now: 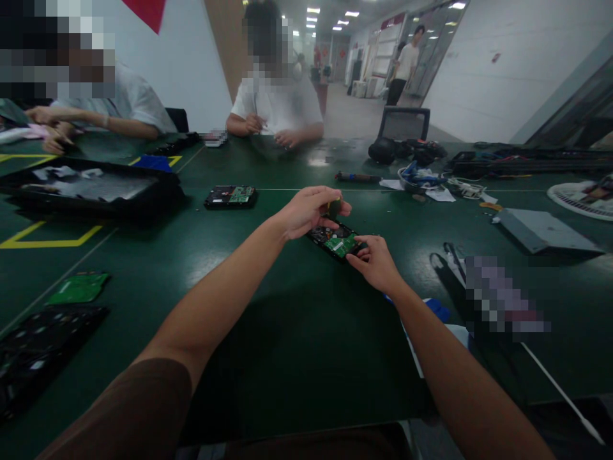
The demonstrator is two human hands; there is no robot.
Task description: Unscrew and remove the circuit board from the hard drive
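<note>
A hard drive (341, 245) with a green circuit board on its upper face lies at an angle on the dark green table. My left hand (311, 214) is over its far left end, fingers closed around the dark, yellow-marked handle of what looks like a screwdriver (333, 207). The tool's tip is mostly hidden by the fingers. At the drive's right end, my right hand (376, 260) grips the edge between thumb and fingers. Another hard drive (230, 197) with a green board lies farther left.
At left stand a black tray (158, 191), a loose green circuit board (79, 287) and black drive parts (43, 351). A pen-shaped tool (359, 177), cables (416, 176) and a grey metal box (548, 230) lie beyond and right. Two people sit across the table.
</note>
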